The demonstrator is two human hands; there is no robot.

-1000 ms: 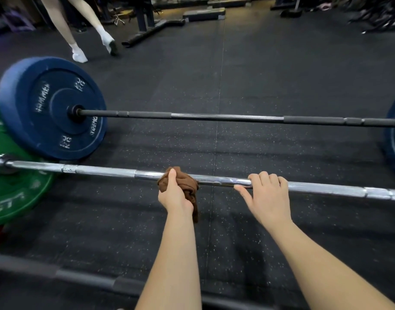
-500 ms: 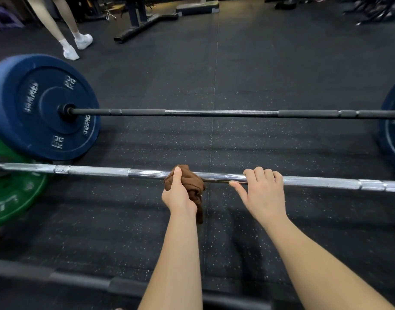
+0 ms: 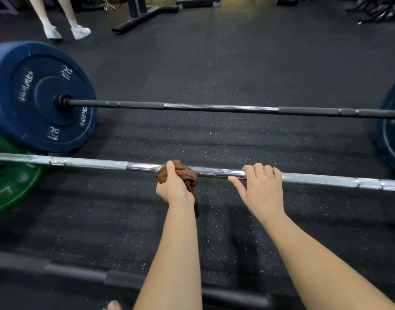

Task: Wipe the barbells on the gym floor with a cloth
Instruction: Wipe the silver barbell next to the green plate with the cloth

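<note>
A chrome barbell (image 3: 91,163) lies across the black floor in front of me, with a green plate (image 3: 10,189) at its left end. My left hand (image 3: 174,186) grips a brown cloth (image 3: 187,177) wrapped over the bar near its middle. My right hand (image 3: 261,186) grips the same bar a little to the right, fingers curled over the top. A black barbell (image 3: 214,107) lies farther away, parallel, with a blue plate (image 3: 40,95) on its left end and another blue plate (image 3: 393,128) at the right edge.
A third dark bar (image 3: 75,272) lies blurred across the floor near my feet. A person's legs in white shoes (image 3: 64,30) stand at the far left. A black bench base (image 3: 145,17) and a step platform (image 3: 198,1) sit at the back.
The cloth and my left hand have shifted slightly right along the chrome bar. The person at the back has stepped left and now stands still. My right hand keeps its hold.
</note>
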